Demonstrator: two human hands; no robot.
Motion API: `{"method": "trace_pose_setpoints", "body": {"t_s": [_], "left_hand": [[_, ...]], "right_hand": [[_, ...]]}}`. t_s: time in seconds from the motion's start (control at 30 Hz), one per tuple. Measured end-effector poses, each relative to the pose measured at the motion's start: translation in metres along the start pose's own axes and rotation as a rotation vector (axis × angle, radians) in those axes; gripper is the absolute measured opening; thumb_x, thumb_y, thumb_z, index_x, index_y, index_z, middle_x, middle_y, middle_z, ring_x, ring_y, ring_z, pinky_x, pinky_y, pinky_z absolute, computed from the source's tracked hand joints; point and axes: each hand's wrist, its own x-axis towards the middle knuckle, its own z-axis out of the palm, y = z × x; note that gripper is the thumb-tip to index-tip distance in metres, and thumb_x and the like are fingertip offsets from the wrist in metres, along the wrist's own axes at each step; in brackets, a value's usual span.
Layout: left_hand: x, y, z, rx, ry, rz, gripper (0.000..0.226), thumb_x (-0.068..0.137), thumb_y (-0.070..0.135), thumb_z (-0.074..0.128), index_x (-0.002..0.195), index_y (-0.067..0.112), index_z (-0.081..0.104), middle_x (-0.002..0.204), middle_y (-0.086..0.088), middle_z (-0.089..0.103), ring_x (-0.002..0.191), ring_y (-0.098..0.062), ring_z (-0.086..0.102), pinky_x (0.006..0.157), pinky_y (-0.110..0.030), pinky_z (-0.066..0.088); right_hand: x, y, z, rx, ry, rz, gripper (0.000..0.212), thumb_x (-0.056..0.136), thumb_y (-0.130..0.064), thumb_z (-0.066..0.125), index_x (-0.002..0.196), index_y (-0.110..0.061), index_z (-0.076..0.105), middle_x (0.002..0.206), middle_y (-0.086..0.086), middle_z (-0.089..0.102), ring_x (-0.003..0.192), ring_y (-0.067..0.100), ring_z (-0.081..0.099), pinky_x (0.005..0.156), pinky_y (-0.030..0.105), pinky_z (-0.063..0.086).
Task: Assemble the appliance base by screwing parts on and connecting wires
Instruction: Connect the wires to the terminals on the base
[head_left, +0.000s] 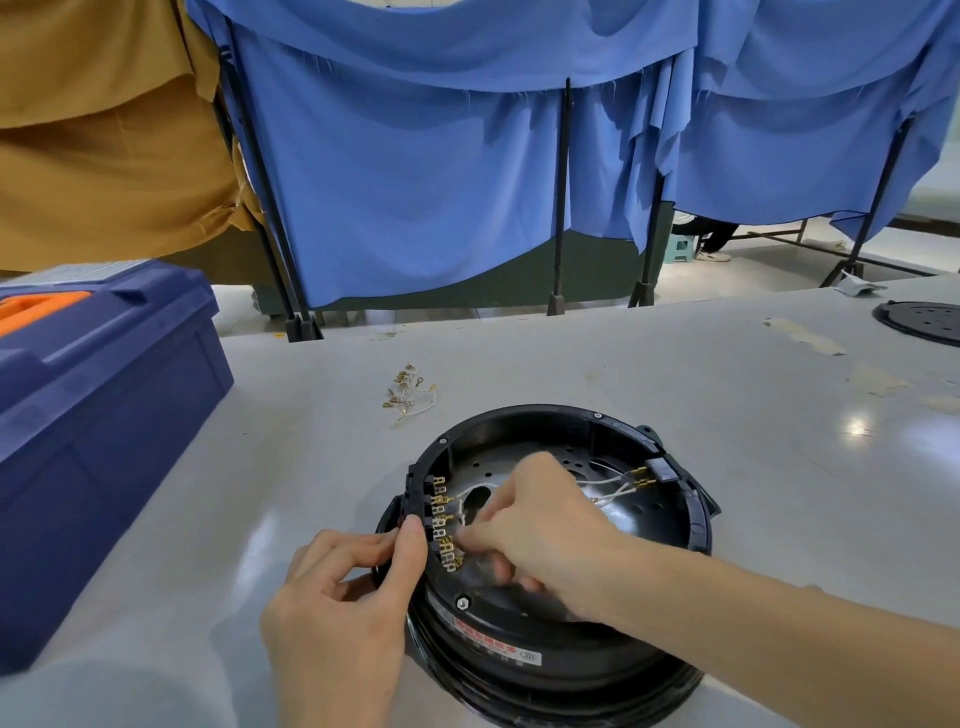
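The left hand (337, 613) grips the rigid base (519, 415) at its rim while the right hand (540, 525) pinches a limp wire (470, 492), likely best held by its stiff connector.

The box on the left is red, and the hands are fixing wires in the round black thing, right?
The head view shows the box is blue, not red. The left hand grips the round black base; the right hand works its wires.
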Motion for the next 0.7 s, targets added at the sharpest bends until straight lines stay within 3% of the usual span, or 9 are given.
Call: {"method": "trace_pose_setpoints", "body": {"t_s": [0.17,0.33,0.43,0.53,0.7], "left_hand": [[0.003,-0.004,-0.001,-0.036,-0.008,0.027,0.016,0.071,0.016,0.081,0.059,0.016,0.072,0.064,0.006,0.063,0.071,-0.029,0.063,0.061,-0.009,0.05],[0.006,-0.004,-0.003,-0.092,-0.015,0.059,0.02,0.065,0.04,0.072,0.059,0.02,0.071,0.066,0.005,0.065,0.068,-0.02,0.062,0.06,-0.018,0.054],[0.009,-0.009,-0.004,-0.055,-0.021,0.087,0.021,0.072,0.031,0.085,0.058,0.028,0.069,0.068,0.008,0.065,0.066,-0.015,0.061,0.059,-0.019,0.054],[0.01,-0.011,-0.005,-0.052,-0.018,0.091,0.023,0.068,0.037,0.086,0.059,0.026,0.069,0.068,0.008,0.065,0.066,-0.015,0.061,0.058,-0.019,0.055],[0.009,-0.01,-0.002,-0.086,-0.002,0.08,0.022,0.07,0.046,0.074,0.059,0.029,0.068,0.069,0.008,0.064,0.065,-0.014,0.06,0.058,-0.011,0.05]], "right_hand": [[0.001,-0.005,-0.014,-0.264,-0.132,-0.298,0.014,0.083,-0.01,0.069,0.094,-0.016,0.066,0.054,0.007,0.059,0.028,0.011,0.044,0.034,0.015,0.034],[0.012,-0.009,-0.016,-0.428,-0.219,-0.344,0.016,0.091,-0.009,0.061,0.106,-0.009,0.066,0.058,0.008,0.063,0.032,0.013,0.051,0.033,0.018,0.037],[0.02,-0.015,-0.022,-0.465,-0.309,-0.341,0.013,0.092,-0.005,0.061,0.103,-0.005,0.066,0.066,0.012,0.066,0.032,0.013,0.052,0.034,0.019,0.039],[0.024,-0.018,-0.024,-0.474,-0.357,-0.351,0.008,0.091,-0.004,0.061,0.096,-0.003,0.067,0.076,0.021,0.071,0.039,0.021,0.056,0.036,0.018,0.04],[0.03,-0.014,-0.024,-0.427,-0.404,-0.373,0.006,0.086,-0.001,0.064,0.09,0.002,0.067,0.077,0.029,0.069,0.048,0.025,0.062,0.045,0.021,0.049]]}}
